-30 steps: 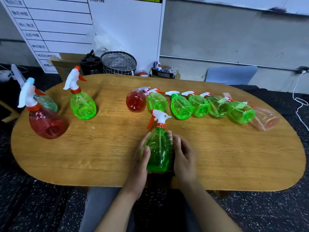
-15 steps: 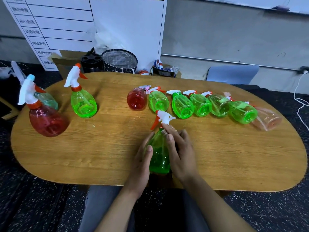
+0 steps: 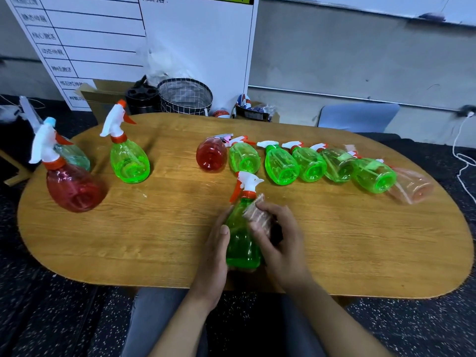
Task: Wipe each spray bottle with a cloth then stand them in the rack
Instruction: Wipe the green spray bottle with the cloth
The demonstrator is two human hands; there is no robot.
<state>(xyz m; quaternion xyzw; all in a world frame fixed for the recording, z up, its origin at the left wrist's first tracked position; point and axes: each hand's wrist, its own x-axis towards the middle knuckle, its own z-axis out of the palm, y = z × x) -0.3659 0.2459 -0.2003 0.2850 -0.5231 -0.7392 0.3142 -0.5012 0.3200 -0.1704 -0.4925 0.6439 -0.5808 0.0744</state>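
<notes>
Our right hand (image 3: 279,240) hides most of the cloth (image 3: 253,211) it presses on the upright green bottle (image 3: 242,243), nozzle pointing right; our left hand (image 3: 215,256) grips its side.

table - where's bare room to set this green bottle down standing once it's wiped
Bare table lies between the upright green bottle and the held bottle, and along the near right edge. The lying row crowds the far right.
</notes>
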